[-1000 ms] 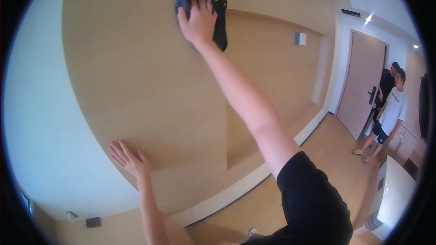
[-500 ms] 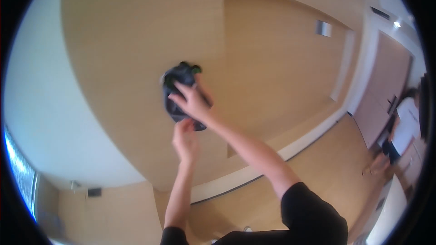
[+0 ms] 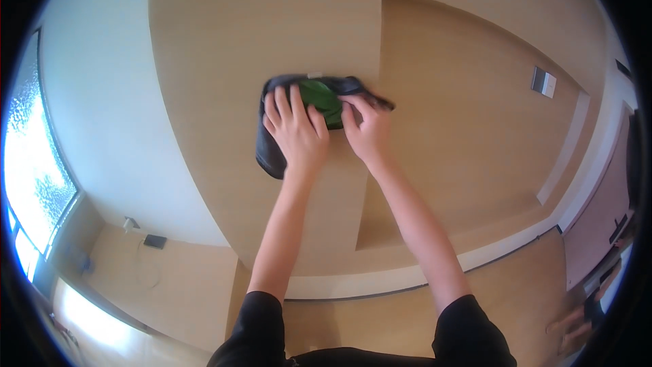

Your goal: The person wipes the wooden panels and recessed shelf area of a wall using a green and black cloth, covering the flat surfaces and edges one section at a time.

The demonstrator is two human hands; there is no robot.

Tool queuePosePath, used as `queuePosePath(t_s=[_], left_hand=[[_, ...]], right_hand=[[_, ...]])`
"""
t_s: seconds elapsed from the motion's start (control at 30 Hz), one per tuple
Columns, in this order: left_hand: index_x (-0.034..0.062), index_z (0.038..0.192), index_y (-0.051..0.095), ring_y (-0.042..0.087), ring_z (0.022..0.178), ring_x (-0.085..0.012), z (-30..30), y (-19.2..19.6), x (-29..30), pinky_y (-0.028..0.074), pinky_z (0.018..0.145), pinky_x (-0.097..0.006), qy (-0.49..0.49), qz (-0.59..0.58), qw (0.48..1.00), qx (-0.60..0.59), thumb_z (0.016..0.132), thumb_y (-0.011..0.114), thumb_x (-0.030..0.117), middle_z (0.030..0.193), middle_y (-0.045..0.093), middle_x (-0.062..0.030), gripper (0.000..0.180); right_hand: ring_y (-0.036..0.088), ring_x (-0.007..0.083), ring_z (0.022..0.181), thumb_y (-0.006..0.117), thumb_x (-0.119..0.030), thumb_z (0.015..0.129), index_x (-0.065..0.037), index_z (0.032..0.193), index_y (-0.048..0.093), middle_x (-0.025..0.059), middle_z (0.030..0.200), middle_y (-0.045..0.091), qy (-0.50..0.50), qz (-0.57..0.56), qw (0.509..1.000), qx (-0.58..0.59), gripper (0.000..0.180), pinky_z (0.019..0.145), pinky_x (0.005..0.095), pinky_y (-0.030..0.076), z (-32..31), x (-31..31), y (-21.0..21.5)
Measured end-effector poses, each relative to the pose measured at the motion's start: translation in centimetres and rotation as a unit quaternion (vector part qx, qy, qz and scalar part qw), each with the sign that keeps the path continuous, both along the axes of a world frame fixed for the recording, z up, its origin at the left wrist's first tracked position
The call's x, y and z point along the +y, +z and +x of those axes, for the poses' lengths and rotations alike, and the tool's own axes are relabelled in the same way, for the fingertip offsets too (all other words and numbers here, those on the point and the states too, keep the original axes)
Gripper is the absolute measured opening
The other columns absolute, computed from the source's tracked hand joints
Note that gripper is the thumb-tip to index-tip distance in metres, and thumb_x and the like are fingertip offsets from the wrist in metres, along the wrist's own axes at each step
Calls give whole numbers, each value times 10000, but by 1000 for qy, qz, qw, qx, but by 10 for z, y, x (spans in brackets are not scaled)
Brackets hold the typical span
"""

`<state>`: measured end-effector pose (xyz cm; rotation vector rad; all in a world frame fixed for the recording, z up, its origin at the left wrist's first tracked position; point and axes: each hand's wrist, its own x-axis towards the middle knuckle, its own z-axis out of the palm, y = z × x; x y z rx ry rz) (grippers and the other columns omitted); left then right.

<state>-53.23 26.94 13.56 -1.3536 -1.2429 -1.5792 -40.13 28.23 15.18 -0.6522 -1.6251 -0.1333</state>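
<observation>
A dark grey cloth with a green patch is pressed against a light wooden wall panel. My left hand lies flat on the cloth with its fingers spread upward. Beside it, my right hand pinches the cloth's upper right edge next to the green patch. Both forearms rise from the lower edge of the view, with black sleeves at the shoulders.
A recessed wooden panel lies to the right, with a small white wall plate on it. A bright window is at the far left. A white baseboard runs below. Another person's hand shows at the lower right.
My right hand brought the cloth down from high on the wall to the middle of the view. My left hand left the bare wall and now rests on the cloth.
</observation>
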Motion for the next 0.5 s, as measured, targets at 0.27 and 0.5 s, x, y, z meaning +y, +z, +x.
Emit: queuePosePath(t_s=[0.27, 0.5], left_hand=[[51, 1293, 465, 354, 1301, -346, -33, 181, 29, 260, 1055, -607, 142, 137, 965, 171, 864, 601, 311, 1319, 475, -136, 520], [1, 1323, 467, 327, 1320, -434, 9, 50, 15, 199, 1064, -664, 85, -9, 979, 185, 821, 619, 306, 1345, 452, -221, 607]], right_hand=[[433, 397, 1224, 533, -159, 906, 22, 1368, 383, 248, 1379, 421, -73, 88, 989, 90, 518, 1030, 451, 354, -1, 41, -29], [492, 397, 1189, 415, -149, 975, 26, 1392, 387, 239, 1312, 509, 43, 61, 983, 170, 453, 1012, 440, 370, 10, 56, -41]])
